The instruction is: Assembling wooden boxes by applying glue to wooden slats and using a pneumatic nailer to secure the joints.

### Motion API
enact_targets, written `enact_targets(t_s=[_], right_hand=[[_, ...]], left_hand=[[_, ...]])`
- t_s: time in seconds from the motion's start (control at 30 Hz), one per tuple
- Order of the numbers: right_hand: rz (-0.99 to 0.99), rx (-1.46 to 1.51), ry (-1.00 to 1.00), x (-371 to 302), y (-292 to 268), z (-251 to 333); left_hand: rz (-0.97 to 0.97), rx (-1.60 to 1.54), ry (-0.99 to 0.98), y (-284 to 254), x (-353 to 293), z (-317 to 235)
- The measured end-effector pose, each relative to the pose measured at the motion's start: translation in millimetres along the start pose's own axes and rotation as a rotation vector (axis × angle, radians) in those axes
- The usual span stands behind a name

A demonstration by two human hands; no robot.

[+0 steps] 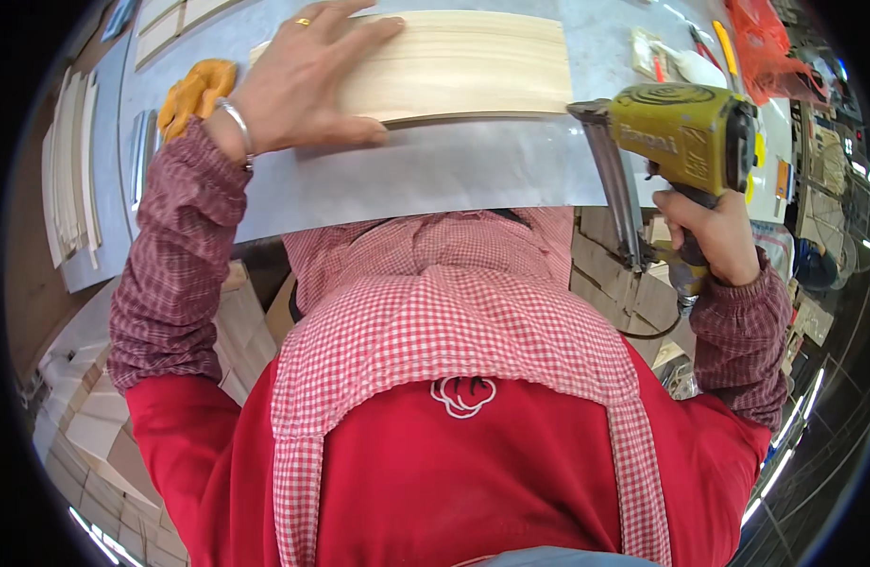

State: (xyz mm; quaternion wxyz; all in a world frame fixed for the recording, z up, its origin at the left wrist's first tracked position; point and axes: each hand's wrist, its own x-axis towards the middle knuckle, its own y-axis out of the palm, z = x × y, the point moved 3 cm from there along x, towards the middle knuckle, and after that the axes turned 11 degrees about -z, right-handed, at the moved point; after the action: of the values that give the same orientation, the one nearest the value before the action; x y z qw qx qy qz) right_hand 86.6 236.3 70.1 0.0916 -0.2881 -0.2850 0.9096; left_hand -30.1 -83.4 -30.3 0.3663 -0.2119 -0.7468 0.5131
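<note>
Pale grey-blue worktop (pixel 435 170) spans the upper part of the view, its near edge bowed by the lens; beyond it to the right, a cluttered, dim workshop recedes with bright strip lights (pixel 800 408); on the worktop, straight ahead of the person, lies a light wooden board (pixel 487 61), its long side running left to right; the left hand (pixel 307 90) is spread over the board's left end, palm down, the fingers fanned across its top and the thumb reaching along the near edge, with a ring (pixel 304 22) on one finger and a silver bracelet (pixel 238 130) at the wrist; the right hand (pixel 714 231) is wrapped around the handle of a yellow-green nail gun (pixel 676 142), whose nose is right by the board's near right corner, though whether they touch I cannot tell; its dark magazine slants down past the worktop's edge; just left of the left wrist sits a crumpled orange glove (pixel 197 94), and farther left lie long wood strips (pixel 71 170); at the upper right are a yellow-handled tool (pixel 725 47) and a red plastic bag (pixel 761 47); below, a red-and-white checked apron (pixel 454 312) covers a red top (pixel 463 472)
</note>
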Motion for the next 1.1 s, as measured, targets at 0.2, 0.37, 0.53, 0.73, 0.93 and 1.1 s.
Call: enact_targets(t_s=[0.2, 0.37, 0.53, 0.73, 0.93, 1.1], right_hand=[[-0.031, -0.028, 0.047, 1.0, 1.4, -1.9], [-0.062, -0.029, 0.066, -2.2, 3.9, -4.2], [-0.080, -0.031, 0.028, -10.1, 11.7, 3.8], [-0.017, 0.057, -0.007, -24.6, 35.6, 22.3], [0.129, 0.019, -0.056, -16.4, 19.8, 37.2], [0.149, 0.046, -0.089, -0.7, 10.2, 21.5]], left_hand=[[0.084, -0.120, -0.176, -4.4, -21.1, 26.3], [0.075, -0.212, -0.066, -2.6, -19.1, 28.5], [-0.354, -0.342, 0.179, 16.8, -20.6, 37.4], [-0.279, -0.284, 0.088, 1.7, -13.6, 16.2], [-0.171, -0.096, 0.055, -22.5, 26.6, -18.7], [-0.249, -0.078, 0.123, 6.6, 47.1, -38.1]])
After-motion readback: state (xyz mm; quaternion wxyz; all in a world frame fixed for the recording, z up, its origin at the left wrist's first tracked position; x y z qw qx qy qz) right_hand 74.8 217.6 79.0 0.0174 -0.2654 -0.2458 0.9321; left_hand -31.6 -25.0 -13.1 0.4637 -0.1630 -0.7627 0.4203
